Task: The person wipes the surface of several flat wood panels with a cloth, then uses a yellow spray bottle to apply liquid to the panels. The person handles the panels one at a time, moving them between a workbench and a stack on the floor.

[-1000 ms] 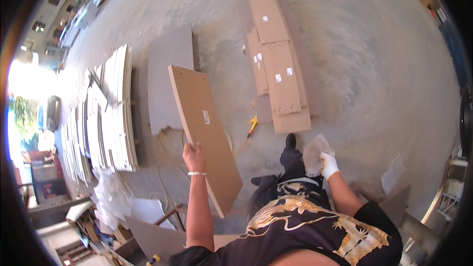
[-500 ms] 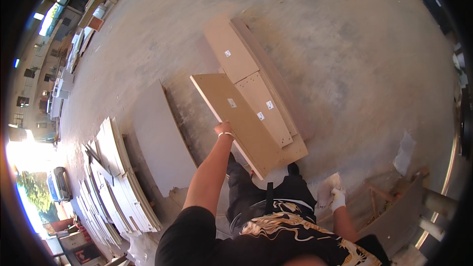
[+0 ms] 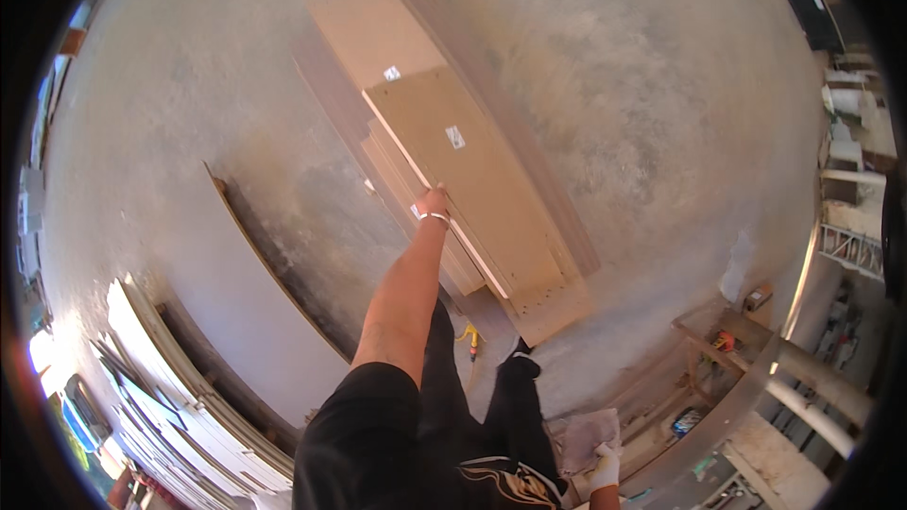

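Observation:
A long brown board (image 3: pixel 482 189) with a pale edge and a white label lies along a stack of similar brown boards (image 3: pixel 354 14) on the floor in front of me. My left hand (image 3: pixel 433 201), with a white band at the wrist, is closed on the board's left long edge. Low at the right, my right hand (image 3: pixel 605 467) wears a white glove and grips a crumpled pale cloth (image 3: pixel 584 433). That hand is away from the boards. Near my feet lies a yellow tool (image 3: pixel 470 332), too small to name.
A large pale sheet (image 3: pixel 236 274) lies on the floor to the left, beside stacked white panels (image 3: pixel 179 387). On the right stand a wooden frame (image 3: pixel 699 345) with items in it and thick pale pipes (image 3: pixel 822 397). Concrete floor (image 3: pixel 642 113) stretches beyond the boards.
The held board has gone from sitting askew over the stack to lying nearly in line with it. My view has shifted, and the yellow tool shows more fully. Both hands keep their grip.

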The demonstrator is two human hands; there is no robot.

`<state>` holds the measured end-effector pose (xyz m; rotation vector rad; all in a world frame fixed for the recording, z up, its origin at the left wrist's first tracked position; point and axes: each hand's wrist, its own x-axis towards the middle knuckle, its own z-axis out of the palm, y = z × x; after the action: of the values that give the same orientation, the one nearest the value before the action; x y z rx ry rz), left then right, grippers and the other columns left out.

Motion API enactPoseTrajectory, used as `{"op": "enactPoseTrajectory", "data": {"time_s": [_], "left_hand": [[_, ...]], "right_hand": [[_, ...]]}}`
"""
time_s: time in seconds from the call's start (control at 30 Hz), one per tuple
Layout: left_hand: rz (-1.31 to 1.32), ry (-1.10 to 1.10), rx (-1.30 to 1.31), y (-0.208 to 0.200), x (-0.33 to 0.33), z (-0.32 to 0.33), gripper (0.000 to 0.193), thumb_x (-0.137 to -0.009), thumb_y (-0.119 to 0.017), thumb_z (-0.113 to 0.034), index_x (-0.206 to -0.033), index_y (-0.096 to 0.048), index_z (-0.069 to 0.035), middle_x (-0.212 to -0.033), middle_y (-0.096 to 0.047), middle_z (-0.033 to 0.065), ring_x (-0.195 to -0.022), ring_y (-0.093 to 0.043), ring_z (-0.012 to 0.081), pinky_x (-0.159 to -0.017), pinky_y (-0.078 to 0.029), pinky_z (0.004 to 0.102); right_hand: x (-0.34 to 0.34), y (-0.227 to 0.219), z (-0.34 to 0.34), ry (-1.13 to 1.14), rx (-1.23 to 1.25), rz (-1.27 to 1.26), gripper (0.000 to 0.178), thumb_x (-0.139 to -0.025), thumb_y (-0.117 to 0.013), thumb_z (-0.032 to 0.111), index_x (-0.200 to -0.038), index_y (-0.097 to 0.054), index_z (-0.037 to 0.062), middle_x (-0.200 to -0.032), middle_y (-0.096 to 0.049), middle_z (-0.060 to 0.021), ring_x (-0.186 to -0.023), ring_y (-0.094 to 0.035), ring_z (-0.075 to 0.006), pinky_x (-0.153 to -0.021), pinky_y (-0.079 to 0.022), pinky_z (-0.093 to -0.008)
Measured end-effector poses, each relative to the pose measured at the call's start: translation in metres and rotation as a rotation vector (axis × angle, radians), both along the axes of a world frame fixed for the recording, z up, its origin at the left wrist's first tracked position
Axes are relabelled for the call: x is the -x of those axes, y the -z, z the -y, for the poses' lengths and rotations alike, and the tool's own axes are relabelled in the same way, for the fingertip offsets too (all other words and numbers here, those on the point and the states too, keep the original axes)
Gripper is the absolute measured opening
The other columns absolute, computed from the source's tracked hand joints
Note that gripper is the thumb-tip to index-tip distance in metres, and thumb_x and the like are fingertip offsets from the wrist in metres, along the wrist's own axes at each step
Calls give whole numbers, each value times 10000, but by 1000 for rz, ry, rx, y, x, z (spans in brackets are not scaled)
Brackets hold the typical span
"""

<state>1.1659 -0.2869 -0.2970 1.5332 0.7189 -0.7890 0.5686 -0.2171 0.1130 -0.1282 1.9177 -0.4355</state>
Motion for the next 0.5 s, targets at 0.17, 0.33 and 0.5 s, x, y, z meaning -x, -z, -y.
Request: {"op": "enactPoseTrajectory", "data": {"time_s": [0.17,0.33,0.5], "left_hand": [[-5,51,46,30,-31,-14,189,-949,-714,-152,-1000,-625,7,-834,-591,68,-685,-546,199,-577,-447,412],[-1,326,68,64,-37,-45,269,-963,-698,-180,-1155,-616,-12,-968,-654,92,-856,-619,216,-736,-511,373],[496,973,202,64,-14,-98,528,-945,-604,-43,-1470,-547,-58,-1465,-598,95,-1369,-529,204,-1107,-428,306]], "right_hand": [[-69,7,11,-199,82,69,645,-796,-590,-72,-1406,-488,109,-1255,-612,-113,-1112,-650,-335,-995,-570,-484],[-89,26,21,-270,72,156,663,-827,-611,-61,-1453,-475,110,-1336,-601,-150,-1220,-628,-357,-1014,-567,-537],[-74,45,40,-436,136,195,594,-828,-611,-44,-1399,-523,90,-1297,-620,-121,-1165,-640,-327,-978,-578,-520]]}}
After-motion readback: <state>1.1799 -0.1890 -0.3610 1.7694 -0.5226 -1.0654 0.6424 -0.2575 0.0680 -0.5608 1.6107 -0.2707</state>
